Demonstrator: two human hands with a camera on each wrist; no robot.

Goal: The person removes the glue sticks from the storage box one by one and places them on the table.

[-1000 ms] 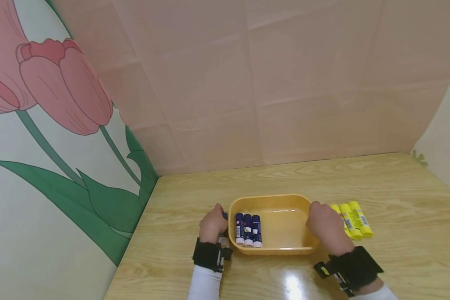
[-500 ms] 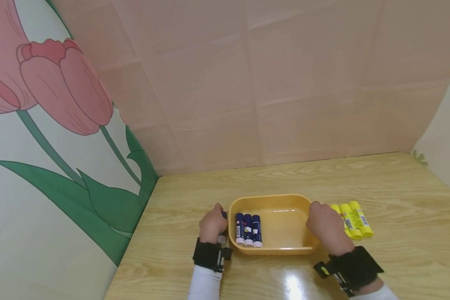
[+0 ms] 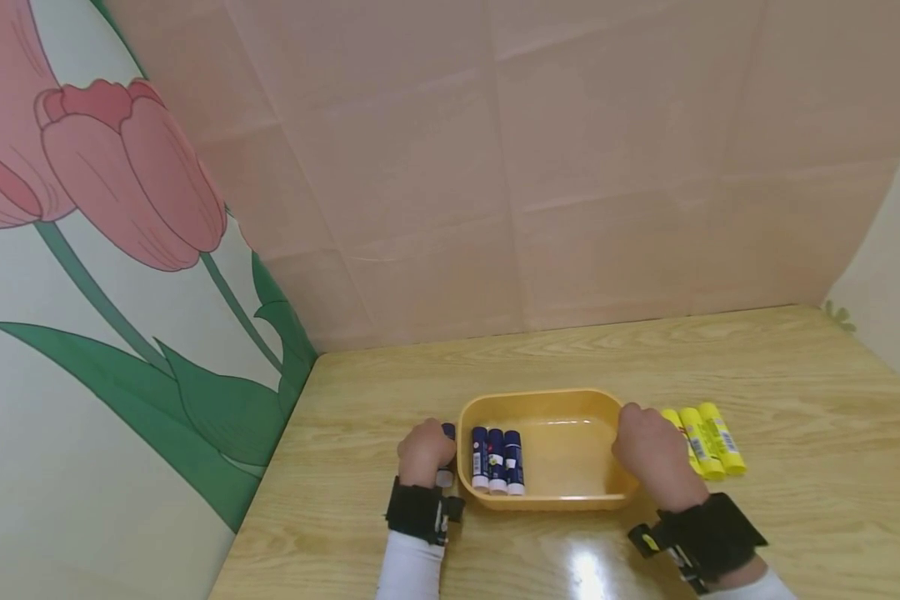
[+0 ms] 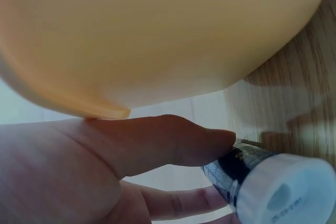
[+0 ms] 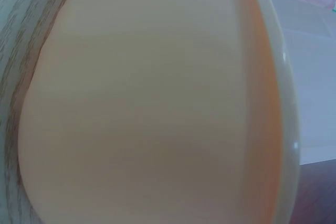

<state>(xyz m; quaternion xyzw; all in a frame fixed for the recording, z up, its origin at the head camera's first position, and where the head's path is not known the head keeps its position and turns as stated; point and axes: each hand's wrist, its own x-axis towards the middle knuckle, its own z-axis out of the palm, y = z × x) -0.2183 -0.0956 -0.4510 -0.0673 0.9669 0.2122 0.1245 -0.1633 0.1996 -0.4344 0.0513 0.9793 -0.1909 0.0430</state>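
Pinching one navy cylindrical glue stick with a white base (image 4: 270, 187), the left hand (image 3: 425, 450) points up the frame at lower centre, just left of one oblong yellow-orange plastic tray (image 3: 570, 458). The right hand (image 3: 654, 454), slanting up-left from lower right, grips its right end. Three more navy sticks (image 3: 497, 461) lie side by side in its left half; three bright-yellow sticks (image 3: 701, 442) lie farther right on the pale wooden table (image 3: 817, 400).
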